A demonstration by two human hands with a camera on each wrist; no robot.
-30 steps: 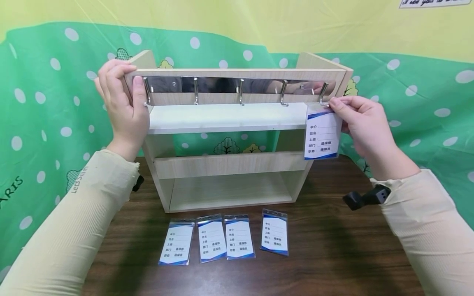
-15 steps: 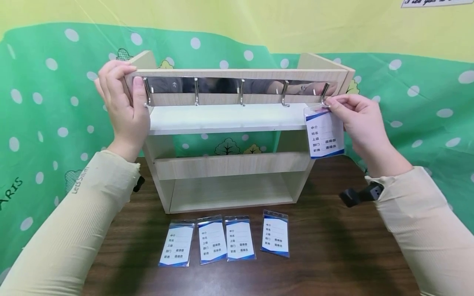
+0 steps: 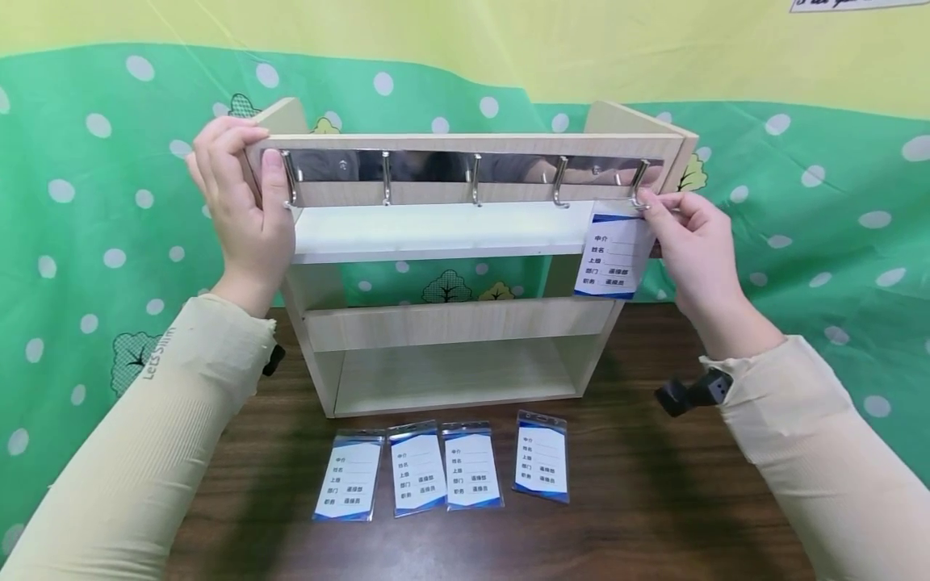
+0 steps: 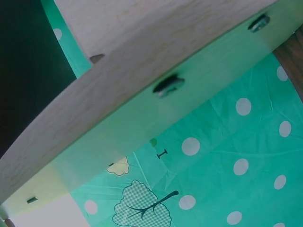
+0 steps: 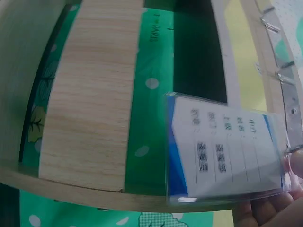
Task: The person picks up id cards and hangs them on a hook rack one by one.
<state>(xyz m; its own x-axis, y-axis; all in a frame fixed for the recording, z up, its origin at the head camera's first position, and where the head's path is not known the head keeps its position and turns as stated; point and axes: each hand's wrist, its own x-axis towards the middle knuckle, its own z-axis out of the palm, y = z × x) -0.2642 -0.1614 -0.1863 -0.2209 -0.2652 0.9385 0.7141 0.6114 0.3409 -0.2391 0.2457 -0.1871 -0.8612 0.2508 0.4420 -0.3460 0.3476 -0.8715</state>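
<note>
My left hand (image 3: 243, 210) grips the upper left corner of a pale wooden shelf (image 3: 465, 324), its thumb on the front beside the leftmost hook. My right hand (image 3: 699, 250) pinches the clear top edge of a badge holder (image 3: 616, 257) between thumb and finger. That badge, white with blue bands, hangs tilted right at the far-right hook (image 3: 638, 181); whether the hook passes through its slot is hidden by the fingertips. In the right wrist view, the badge holder (image 5: 222, 149) spans in front of the shelf's side, fingers at its top end. The left wrist view shows no fingers.
A shiny metal strip (image 3: 429, 167) with several hooks runs along the shelf's upper board. Several more badge holders (image 3: 417, 470) lie in a row on the dark wooden table (image 3: 450, 549) before the shelf. A green and yellow dotted cloth (image 3: 87, 242) hangs behind.
My right hand has shifted slightly left. The badge holder first swung right, then its lower end swung left and up. My left hand stays on the shelf corner.
</note>
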